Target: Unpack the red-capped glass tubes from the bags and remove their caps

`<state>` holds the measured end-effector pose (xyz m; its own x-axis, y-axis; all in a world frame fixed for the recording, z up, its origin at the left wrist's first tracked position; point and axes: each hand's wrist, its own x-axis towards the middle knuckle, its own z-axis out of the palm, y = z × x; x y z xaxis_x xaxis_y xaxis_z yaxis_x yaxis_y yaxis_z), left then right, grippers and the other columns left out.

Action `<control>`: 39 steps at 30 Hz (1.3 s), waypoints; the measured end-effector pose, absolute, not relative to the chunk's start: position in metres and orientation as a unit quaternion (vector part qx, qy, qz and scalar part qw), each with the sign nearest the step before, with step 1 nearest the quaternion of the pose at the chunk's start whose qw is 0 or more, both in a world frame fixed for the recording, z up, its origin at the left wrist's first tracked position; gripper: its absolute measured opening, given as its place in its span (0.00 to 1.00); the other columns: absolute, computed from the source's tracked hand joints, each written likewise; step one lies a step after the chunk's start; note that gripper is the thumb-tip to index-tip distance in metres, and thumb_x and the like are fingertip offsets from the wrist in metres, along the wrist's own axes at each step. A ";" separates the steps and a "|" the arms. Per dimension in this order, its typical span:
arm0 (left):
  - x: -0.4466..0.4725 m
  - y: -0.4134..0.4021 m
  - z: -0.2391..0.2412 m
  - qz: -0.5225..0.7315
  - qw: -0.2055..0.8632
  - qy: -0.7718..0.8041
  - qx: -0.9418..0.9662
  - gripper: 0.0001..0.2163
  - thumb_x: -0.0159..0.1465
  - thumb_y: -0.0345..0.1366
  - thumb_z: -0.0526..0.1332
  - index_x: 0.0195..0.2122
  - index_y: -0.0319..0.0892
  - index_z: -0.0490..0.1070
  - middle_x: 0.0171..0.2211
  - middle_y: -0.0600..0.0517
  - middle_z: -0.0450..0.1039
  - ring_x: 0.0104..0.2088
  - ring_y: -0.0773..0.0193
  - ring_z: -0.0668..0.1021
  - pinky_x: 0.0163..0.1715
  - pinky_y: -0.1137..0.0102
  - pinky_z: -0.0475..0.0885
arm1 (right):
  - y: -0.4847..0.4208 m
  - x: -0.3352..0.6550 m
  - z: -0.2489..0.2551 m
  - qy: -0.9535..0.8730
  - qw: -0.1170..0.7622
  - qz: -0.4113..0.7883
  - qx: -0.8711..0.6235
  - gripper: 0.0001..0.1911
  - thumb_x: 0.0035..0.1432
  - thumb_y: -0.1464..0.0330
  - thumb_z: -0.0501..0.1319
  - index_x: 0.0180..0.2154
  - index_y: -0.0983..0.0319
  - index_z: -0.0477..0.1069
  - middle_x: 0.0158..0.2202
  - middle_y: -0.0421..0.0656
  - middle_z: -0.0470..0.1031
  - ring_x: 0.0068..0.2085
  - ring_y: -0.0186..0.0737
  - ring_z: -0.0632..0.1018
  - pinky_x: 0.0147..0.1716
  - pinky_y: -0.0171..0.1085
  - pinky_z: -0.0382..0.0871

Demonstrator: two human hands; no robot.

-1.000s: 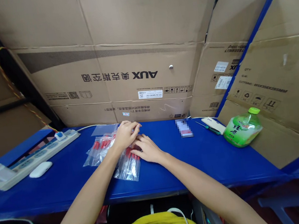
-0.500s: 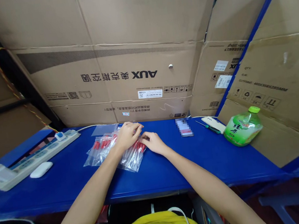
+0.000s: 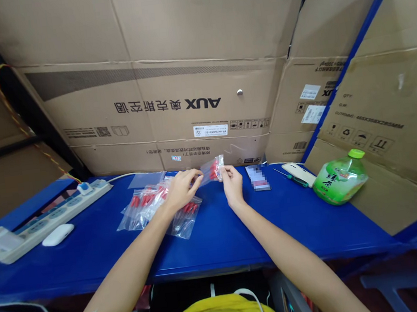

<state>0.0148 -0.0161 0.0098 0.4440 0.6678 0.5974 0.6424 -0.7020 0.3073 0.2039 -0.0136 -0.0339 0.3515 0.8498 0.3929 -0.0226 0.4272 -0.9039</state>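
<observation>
Raised over the table is a clear plastic bag (image 3: 214, 169) with small red pieces inside; their exact kind is too small to make out. My right hand (image 3: 232, 183) pinches its right end between thumb and fingers. At the bag's left end are the bent fingers of my left hand (image 3: 184, 188), closed on its edge. Under and beside my left hand lies a pile of similar clear bags (image 3: 144, 204) with red pieces, partly hidden by the hand. One more filled bag (image 3: 186, 222) lies at the pile's right side.
On the blue table (image 3: 220, 250) a power strip (image 3: 54, 215) and a white case (image 3: 58, 234) lie left. A phone-like blurred item (image 3: 258, 178), a green-handled screwdriver (image 3: 297, 180), a white device (image 3: 300, 172) and a green bottle (image 3: 339, 180) are right. Cardboard (image 3: 183, 78) stands behind.
My right hand has moved up and right from the pile, lifting one bag of red pieces off it. My left hand has shifted slightly right, its fingers now at that bag's left end.
</observation>
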 end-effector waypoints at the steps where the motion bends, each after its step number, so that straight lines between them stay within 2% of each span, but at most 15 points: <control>1: 0.017 -0.017 0.009 0.360 0.034 0.384 0.850 0.14 0.75 0.46 0.52 0.47 0.45 0.73 0.37 0.51 0.80 0.39 0.59 0.79 0.45 0.63 0.68 | -0.018 0.203 -0.030 -0.507 0.689 0.288 -0.430 0.16 0.62 0.54 0.60 0.39 0.60 0.74 0.36 0.45 0.81 0.37 0.43 0.80 0.40 0.39 0.75; 5: 0.023 -0.020 0.005 0.365 0.103 0.381 0.843 0.15 0.74 0.50 0.52 0.48 0.45 0.70 0.36 0.52 0.79 0.37 0.59 0.80 0.39 0.66 0.69 | -0.031 0.196 -0.024 -0.625 0.616 0.220 -0.426 0.12 0.64 0.57 0.61 0.37 0.58 0.77 0.37 0.44 0.81 0.37 0.43 0.80 0.44 0.41 0.74; 10: 0.026 -0.020 0.000 0.360 0.123 0.394 0.836 0.15 0.75 0.49 0.50 0.40 0.45 0.68 0.32 0.53 0.77 0.32 0.60 0.78 0.34 0.68 0.67 | -0.033 0.192 -0.027 -0.661 0.590 0.200 -0.418 0.10 0.63 0.60 0.62 0.32 0.57 0.75 0.35 0.42 0.81 0.36 0.43 0.80 0.43 0.41 0.74; 15: 0.026 -0.019 0.001 0.357 0.126 0.403 0.833 0.15 0.75 0.43 0.49 0.33 0.45 0.66 0.27 0.54 0.74 0.29 0.61 0.76 0.32 0.69 0.65 | -0.027 0.192 -0.032 -0.652 0.576 0.284 -0.402 0.09 0.60 0.60 0.64 0.31 0.58 0.74 0.31 0.41 0.80 0.32 0.41 0.79 0.38 0.40 0.74; 20: 0.028 -0.020 0.003 0.367 0.136 0.391 0.833 0.13 0.73 0.40 0.51 0.32 0.44 0.65 0.26 0.56 0.72 0.27 0.63 0.74 0.32 0.69 0.64 | -0.025 0.189 -0.033 -0.615 0.578 0.391 -0.367 0.15 0.58 0.55 0.63 0.29 0.58 0.66 0.29 0.38 0.76 0.32 0.39 0.77 0.37 0.38 0.73; 28: 0.030 -0.018 0.002 0.382 0.198 0.359 0.828 0.15 0.73 0.41 0.50 0.31 0.43 0.65 0.26 0.55 0.73 0.28 0.65 0.74 0.33 0.70 0.65 | -0.025 0.186 -0.034 -0.542 0.587 0.501 -0.333 0.17 0.57 0.54 0.63 0.28 0.57 0.59 0.26 0.36 0.72 0.29 0.39 0.76 0.33 0.37 0.71; 31: 0.029 -0.017 0.002 0.379 0.182 0.370 0.828 0.12 0.71 0.38 0.52 0.30 0.43 0.65 0.25 0.56 0.73 0.27 0.66 0.73 0.31 0.70 0.63 | -0.019 0.191 -0.038 -0.553 0.608 0.440 -0.364 0.14 0.57 0.58 0.62 0.28 0.57 0.60 0.25 0.35 0.69 0.27 0.37 0.73 0.32 0.36 0.69; 34: 0.026 -0.016 0.001 0.381 0.136 0.407 0.819 0.10 0.68 0.36 0.54 0.29 0.43 0.64 0.23 0.57 0.70 0.24 0.66 0.70 0.29 0.70 0.60 | -0.014 0.202 -0.040 -0.572 0.638 0.283 -0.430 0.11 0.59 0.63 0.59 0.28 0.57 0.59 0.25 0.35 0.66 0.28 0.37 0.72 0.33 0.35 0.68; 36: 0.025 -0.015 0.000 0.384 0.110 0.428 0.811 0.10 0.68 0.37 0.55 0.29 0.43 0.65 0.22 0.57 0.69 0.23 0.67 0.69 0.29 0.70 0.58 | -0.013 0.209 -0.039 -0.597 0.630 0.169 -0.467 0.08 0.59 0.67 0.58 0.28 0.57 0.60 0.29 0.37 0.66 0.30 0.37 0.71 0.35 0.35 0.68; 39: 0.026 -0.016 -0.001 0.386 0.092 0.442 0.805 0.10 0.69 0.38 0.55 0.30 0.43 0.66 0.22 0.57 0.68 0.23 0.66 0.69 0.29 0.70 0.57 | -0.019 0.214 -0.034 -0.641 0.589 0.090 -0.483 0.04 0.58 0.73 0.56 0.34 0.58 0.64 0.36 0.41 0.69 0.33 0.37 0.73 0.36 0.35 0.69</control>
<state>0.0261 -0.0165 -0.0007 0.3115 0.7820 0.5399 0.6406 -0.5925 0.4884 0.2136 -0.0193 -0.0344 0.1609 0.7267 0.6678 0.5136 0.5162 -0.6854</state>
